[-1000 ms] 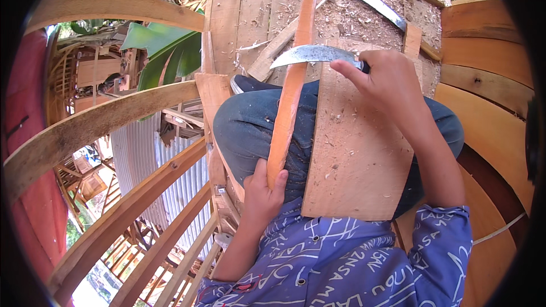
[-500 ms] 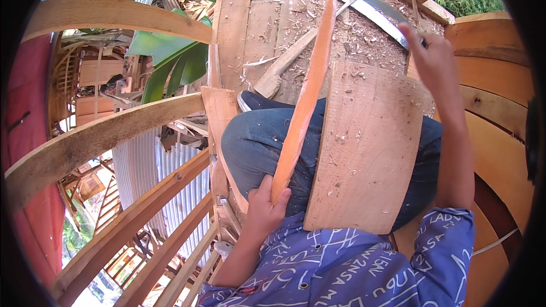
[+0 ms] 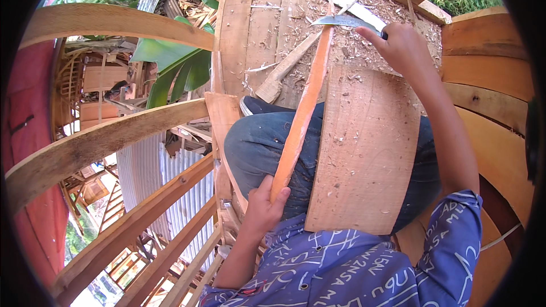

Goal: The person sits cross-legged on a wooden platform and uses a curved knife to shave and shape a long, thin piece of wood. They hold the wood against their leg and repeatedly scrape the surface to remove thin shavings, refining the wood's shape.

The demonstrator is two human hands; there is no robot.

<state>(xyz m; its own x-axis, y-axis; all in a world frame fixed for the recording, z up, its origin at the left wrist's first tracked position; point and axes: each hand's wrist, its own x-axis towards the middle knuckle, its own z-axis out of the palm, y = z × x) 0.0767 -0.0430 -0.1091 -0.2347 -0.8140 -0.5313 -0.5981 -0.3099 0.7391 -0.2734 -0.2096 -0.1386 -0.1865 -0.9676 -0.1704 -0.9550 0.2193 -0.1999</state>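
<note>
Your left hand (image 3: pixel 265 207) grips the wooden strip (image 3: pixel 304 116); right hand (image 3: pixel 402 48) grips the curved knife (image 3: pixel 348 21), blade across strip's far end. Likely shaving; next stroke wants steady bracing.

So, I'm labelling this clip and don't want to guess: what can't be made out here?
All in the head view:
Handle of the knife: mostly hidden by the right hand.
Near end of the stick: partly covered by the left hand.
Whether knife touches stick: they overlap.
Handle of the long blade: behind the right hand.
Lap under the board: covered.
Red sheet: cut off by the dark rim.
</note>
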